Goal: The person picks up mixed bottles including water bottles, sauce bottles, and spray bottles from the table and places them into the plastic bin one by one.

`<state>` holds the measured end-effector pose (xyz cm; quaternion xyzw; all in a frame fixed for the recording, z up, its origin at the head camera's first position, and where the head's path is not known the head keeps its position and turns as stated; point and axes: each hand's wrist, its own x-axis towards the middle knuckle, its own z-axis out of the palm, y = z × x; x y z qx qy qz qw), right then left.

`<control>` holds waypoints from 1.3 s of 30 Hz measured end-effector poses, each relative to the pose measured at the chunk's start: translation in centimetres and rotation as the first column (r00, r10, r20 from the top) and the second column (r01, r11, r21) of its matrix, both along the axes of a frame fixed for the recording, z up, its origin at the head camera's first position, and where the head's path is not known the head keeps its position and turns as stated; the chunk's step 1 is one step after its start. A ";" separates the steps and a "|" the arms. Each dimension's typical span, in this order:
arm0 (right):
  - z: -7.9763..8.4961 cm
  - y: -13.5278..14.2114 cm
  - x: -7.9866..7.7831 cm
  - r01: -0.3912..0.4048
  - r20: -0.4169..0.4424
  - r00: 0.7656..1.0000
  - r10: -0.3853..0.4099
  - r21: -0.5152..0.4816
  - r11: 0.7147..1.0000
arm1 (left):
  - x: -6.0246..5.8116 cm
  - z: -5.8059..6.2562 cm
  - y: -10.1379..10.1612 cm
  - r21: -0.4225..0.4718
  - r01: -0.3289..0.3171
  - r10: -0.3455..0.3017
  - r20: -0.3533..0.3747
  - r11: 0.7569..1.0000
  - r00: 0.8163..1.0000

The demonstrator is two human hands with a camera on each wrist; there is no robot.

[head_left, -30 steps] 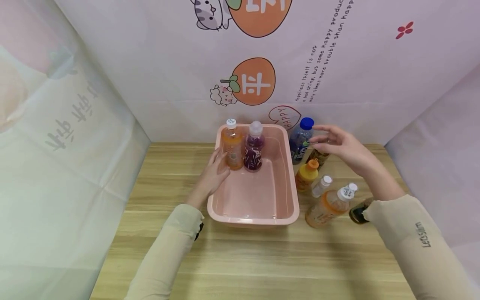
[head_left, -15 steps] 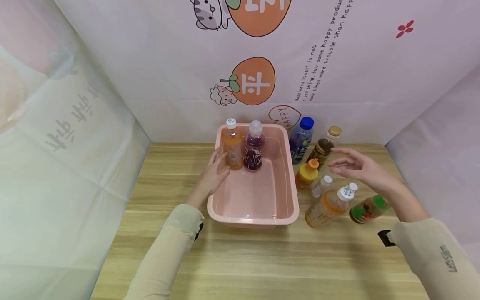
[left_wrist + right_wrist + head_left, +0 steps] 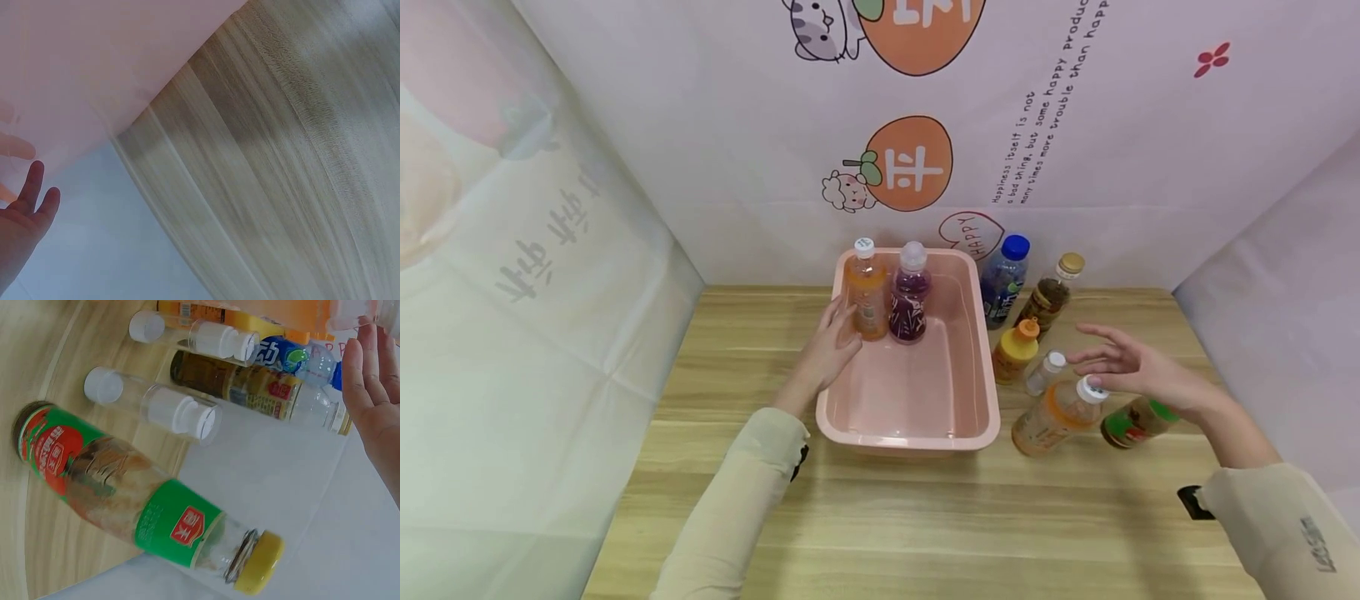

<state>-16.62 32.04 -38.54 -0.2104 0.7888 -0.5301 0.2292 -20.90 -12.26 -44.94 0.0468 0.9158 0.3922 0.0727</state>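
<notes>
My left hand (image 3: pixel 829 348) rests at the left rim of a pink plastic basin (image 3: pixel 906 440), its fingers loosely bent over the edge. Inside the basin stand an orange drink bottle (image 3: pixel 868 300) with a white cap and a purple drink bottle (image 3: pixel 909 304). On the right, my right hand (image 3: pixel 1131 368) hovers with loosely spread fingers around the white cap of another orange drink bottle (image 3: pixel 1051 421). Whether it touches that cap I cannot tell. Close by are a clear small pump bottle (image 3: pixel 1042 375) and a green-labelled sauce bottle (image 3: pixel 112 481), partly behind the right hand in the head view.
Right of the basin stand a yellow squeeze bottle (image 3: pixel 1015 352), a blue-capped drink bottle (image 3: pixel 1003 283) and a dark gold-capped bottle (image 3: pixel 1051 296). The right wrist view shows a second clear pump bottle (image 3: pixel 153 403). Printed cloth walls (image 3: pixel 760 167) enclose the wooden table (image 3: pixel 880 517).
My right hand has moved from beside the blue-capped bottle toward the front right, to the orange bottle's cap. The gold-capped bottle and sauce bottle came into fuller view. The left hand stays put.
</notes>
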 end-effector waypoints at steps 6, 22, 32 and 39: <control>-0.2 0.5 0.5 -0.019 -0.007 1.000 0.019 0.032 0.999 | 0.0 0.0 0.0 0.011 0.008 -0.008 -0.009 1.000 1.000; -0.8 -0.4 0.2 -0.046 -0.056 0.997 0.049 0.054 0.997 | 0.0 0.1 0.0 0.017 0.021 -0.021 -0.009 1.000 1.000; -0.9 -1.7 -0.7 0.040 -0.083 0.996 -0.038 0.030 0.999 | 0.1 0.2 -0.2 0.018 0.019 -0.019 0.000 1.000 1.000; -0.6 -2.8 -1.1 0.064 -0.126 0.990 -0.064 -0.004 0.998 | 0.1 0.1 -0.2 0.019 0.021 -0.021 -0.003 1.000 1.000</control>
